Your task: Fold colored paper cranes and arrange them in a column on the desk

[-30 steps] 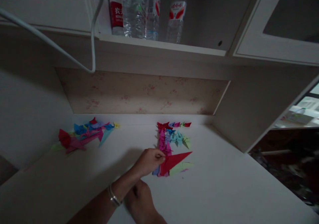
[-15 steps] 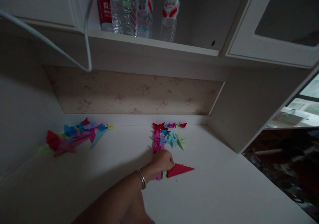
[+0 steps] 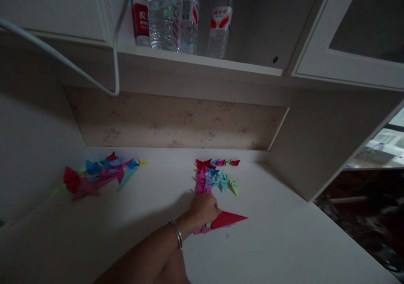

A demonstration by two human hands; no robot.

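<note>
Left hand (image 3: 204, 210) on red paper (image 3: 230, 219); red label (image 3: 141, 19) 农, white label (image 3: 221, 18) 娃哈哈.

Dim; soft shadow beside hand (image 3: 204, 209); brightest far right.

Between eleven and twelve o'clock I see clear plastic water bottles (image 3: 164, 23), some with red labels, on an open cabinet shelf (image 3: 246, 66) above floral wallpaper (image 3: 176, 122). At ten, a white cable (image 3: 116, 71) dangles; at two, a dark-paned cabinet door (image 3: 369, 27).
</note>
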